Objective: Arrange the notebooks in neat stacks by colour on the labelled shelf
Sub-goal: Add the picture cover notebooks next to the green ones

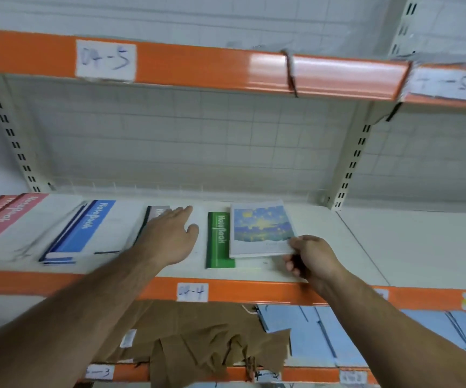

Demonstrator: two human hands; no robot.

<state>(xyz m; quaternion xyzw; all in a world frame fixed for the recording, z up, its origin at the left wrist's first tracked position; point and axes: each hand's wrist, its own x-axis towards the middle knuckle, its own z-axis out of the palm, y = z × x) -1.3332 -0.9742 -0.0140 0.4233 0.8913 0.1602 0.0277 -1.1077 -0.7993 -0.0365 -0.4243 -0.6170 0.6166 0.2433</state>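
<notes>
On the shelf [366, 247] labelled 04-4 [192, 292] lie a pink notebook stack [7, 222] at the left, a blue notebook stack [86, 228], a black-spined notebook [156, 212], a green notebook [220, 239] and a notebook with a blue-and-yellow painted cover [260, 228]. My left hand [170, 236] rests flat with straight fingers on the black-spined notebook. My right hand [310, 259] pinches the near right corner of the painted-cover notebook, which overlaps the green one's right side.
An orange beam with a 04-5 label [105, 60] runs overhead. Below, crumpled brown paper [198, 337] and light blue folders [324, 331] fill the lower shelf. The shelf's right part beyond the upright [349, 163] is bare.
</notes>
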